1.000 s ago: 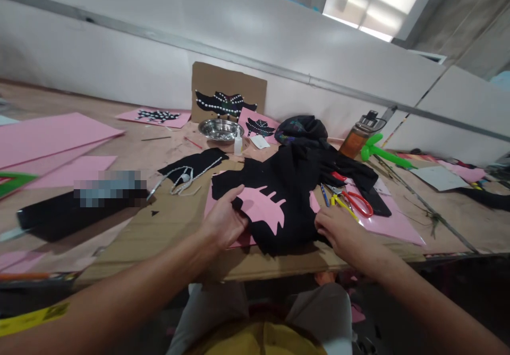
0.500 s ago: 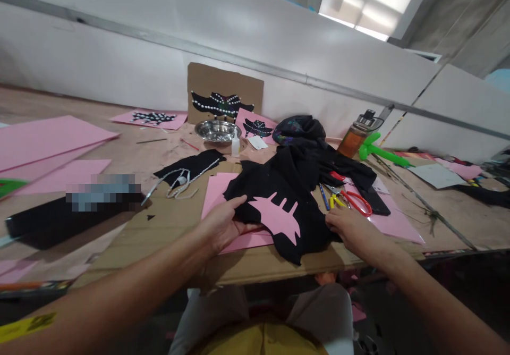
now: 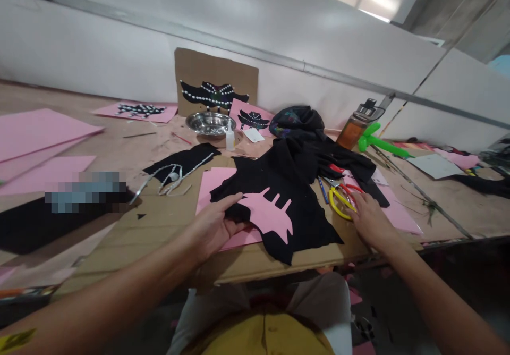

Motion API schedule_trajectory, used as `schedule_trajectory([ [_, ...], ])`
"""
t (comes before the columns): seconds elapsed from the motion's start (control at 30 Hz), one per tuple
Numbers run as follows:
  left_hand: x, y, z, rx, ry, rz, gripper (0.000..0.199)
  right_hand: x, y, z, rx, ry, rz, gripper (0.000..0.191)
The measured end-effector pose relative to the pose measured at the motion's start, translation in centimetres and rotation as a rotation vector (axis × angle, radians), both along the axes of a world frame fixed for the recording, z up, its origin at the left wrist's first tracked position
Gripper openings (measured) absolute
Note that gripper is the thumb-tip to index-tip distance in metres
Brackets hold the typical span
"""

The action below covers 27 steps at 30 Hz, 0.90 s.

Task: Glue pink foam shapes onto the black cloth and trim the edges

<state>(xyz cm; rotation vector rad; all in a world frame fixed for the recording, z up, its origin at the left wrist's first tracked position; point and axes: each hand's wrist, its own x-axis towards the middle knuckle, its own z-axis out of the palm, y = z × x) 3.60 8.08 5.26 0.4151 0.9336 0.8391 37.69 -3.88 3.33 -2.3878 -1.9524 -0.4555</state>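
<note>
The left hand (image 3: 213,226) pinches the near-left edge of a crumpled black fabric piece (image 3: 297,185) with a pink shape showing through a cut-out, thumb on top and fingers curled beneath. The right hand (image 3: 370,219) lies flat and open, holding nothing, its fingertips touching the yellow-handled scissors (image 3: 338,202) just right of the fabric. The fabric rests on a pink foam sheet (image 3: 211,185) over a brown cardboard-covered tabletop (image 3: 167,222). Red-handled scissors (image 3: 350,186) lie beside the yellow pair. Farther back stand a round steel bowl (image 3: 209,123), a small white glue bottle (image 3: 230,138) and an amber drinking bottle (image 3: 356,126).
</note>
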Motion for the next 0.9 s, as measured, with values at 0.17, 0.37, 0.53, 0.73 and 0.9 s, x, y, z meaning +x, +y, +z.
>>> schedule_trajectory([
  [0.17, 0.0, -0.3, -0.4, -0.026, -0.039, -0.049, 0.015, 2.2, 0.5, -0.9, -0.173, -0.121, -0.016, 0.032],
  [0.37, -0.1, -0.5, -0.4, -0.013, 0.023, -0.176, 0.01, 1.8, 2.5, 0.5, -0.235, -0.069, 0.009, 0.042],
  [0.53, 0.3, -0.4, -0.2, -0.031, 0.103, -0.222, 0.007, 0.4, 4.1, 2.8, -0.315, -0.043, -0.111, 0.054],
  [0.73, 0.7, -0.8, 0.0, -0.02, 0.12, -0.203, 0.009, 0.2, 4.9, 4.9, -0.401, 0.17, -0.157, 0.061],
  [0.9, 0.9, -0.9, 0.0, 0.009, 0.124, -0.207, 0.006, -0.3, 3.8, 5.8, -0.411, 0.173, -0.209, 0.063],
])
